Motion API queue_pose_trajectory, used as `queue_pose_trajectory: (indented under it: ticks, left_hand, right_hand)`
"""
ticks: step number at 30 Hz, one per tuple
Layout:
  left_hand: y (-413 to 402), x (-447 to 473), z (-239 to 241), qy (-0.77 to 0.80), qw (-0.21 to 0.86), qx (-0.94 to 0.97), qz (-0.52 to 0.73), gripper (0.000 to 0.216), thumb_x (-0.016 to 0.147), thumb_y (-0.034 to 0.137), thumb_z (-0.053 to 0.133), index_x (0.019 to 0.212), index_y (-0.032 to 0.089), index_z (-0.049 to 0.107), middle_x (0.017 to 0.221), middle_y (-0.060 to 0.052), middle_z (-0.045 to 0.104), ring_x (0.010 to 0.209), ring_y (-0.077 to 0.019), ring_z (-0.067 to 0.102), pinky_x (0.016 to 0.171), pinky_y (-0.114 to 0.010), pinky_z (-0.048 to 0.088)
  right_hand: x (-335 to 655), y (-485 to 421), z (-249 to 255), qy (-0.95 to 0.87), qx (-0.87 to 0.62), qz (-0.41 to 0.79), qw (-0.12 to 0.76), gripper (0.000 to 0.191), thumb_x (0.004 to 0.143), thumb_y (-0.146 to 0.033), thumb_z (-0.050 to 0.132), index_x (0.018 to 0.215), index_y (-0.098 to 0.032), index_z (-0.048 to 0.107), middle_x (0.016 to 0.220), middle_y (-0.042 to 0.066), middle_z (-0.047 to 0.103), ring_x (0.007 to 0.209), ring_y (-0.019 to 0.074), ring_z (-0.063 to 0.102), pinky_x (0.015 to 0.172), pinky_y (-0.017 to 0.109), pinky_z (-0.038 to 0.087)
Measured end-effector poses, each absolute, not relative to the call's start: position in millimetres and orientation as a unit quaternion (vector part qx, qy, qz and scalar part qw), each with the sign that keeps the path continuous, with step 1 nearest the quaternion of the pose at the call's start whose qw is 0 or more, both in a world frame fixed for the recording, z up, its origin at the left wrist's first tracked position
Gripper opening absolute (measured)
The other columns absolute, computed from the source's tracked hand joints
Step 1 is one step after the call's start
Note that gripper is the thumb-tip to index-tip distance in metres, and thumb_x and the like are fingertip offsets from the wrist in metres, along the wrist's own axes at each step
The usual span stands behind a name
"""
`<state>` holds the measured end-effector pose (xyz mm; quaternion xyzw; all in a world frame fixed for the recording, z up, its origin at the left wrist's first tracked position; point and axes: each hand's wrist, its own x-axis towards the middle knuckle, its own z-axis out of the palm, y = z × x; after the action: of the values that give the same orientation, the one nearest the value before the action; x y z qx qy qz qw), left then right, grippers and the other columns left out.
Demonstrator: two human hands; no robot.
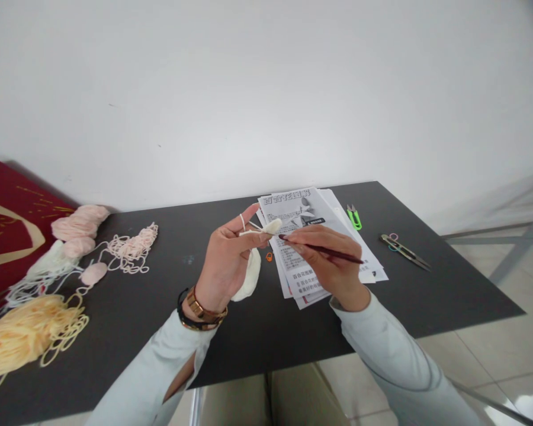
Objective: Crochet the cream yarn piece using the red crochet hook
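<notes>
Between thumb and fingers, my left hand (226,257) pinches a small cream crochet piece (273,226), and a strand of yarn loops round its raised index finger. My right hand (331,254) is closed round a crochet hook (333,253) with a dark brown handle. The hook's thin tip points left and meets the crochet piece, though the exact stitch is too small to make out. Partly behind my left hand, a white oblong bundle (250,275), apparently yarn, shows above the table. Just right of it lies a small orange stitch marker (269,257).
Printed sheets (288,266) lie on the black table (169,307) under my right hand. Green thread snips (354,217) and metal snips (405,251) are to the right. Pink yarn (80,228), a loose pink tangle (133,248), yellow yarn (22,331) and a red bag (9,231) are left.
</notes>
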<state>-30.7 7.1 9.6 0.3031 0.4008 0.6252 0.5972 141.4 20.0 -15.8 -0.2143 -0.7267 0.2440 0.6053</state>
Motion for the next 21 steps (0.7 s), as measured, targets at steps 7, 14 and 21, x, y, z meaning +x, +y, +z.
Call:
queue_pose_trajectory:
  ticks: [7,14,21]
  left_hand:
    - [10.0,-33.4,9.5,0.383,0.639,0.275,0.608,0.059,0.059,0.004,0.075,0.117,0.012,0.068,0.06,0.0,0.07,0.054,-0.0089,0.061,0.061,-0.021,0.045]
    - [9.8,-32.9,11.5,0.396,0.607,0.291,0.625,0.066,0.056,0.004,0.08,0.12,0.014,0.067,0.065,-0.002,0.074,0.058,-0.0097,0.064,0.062,-0.021,0.046]
    - [10.4,-29.9,3.9,0.431,0.471,0.387,0.665,0.061,0.061,0.009,0.08,0.12,0.021,0.068,0.067,0.004,0.071,0.065,-0.0097,0.063,0.074,-0.025,0.049]
  right_hand:
    - [141.6,15.3,-24.3,-0.802,-0.168,0.096,0.566,0.034,0.083,-0.005,0.062,0.114,-0.018,0.069,0.102,0.012,0.073,0.092,0.0201,0.07,0.078,0.034,0.06]
    - [142.1,11.7,-31.9,-0.847,-0.151,-0.09,0.502,0.039,0.088,-0.007,0.056,0.126,-0.013,0.059,0.103,0.014,0.072,0.104,0.0236,0.067,0.085,0.036,0.061]
    - [132.4,7.9,-33.0,-0.834,-0.192,-0.041,0.515,0.045,0.083,-0.003,0.059,0.127,-0.013,0.058,0.101,0.015,0.071,0.093,0.0227,0.068,0.077,0.036,0.061]
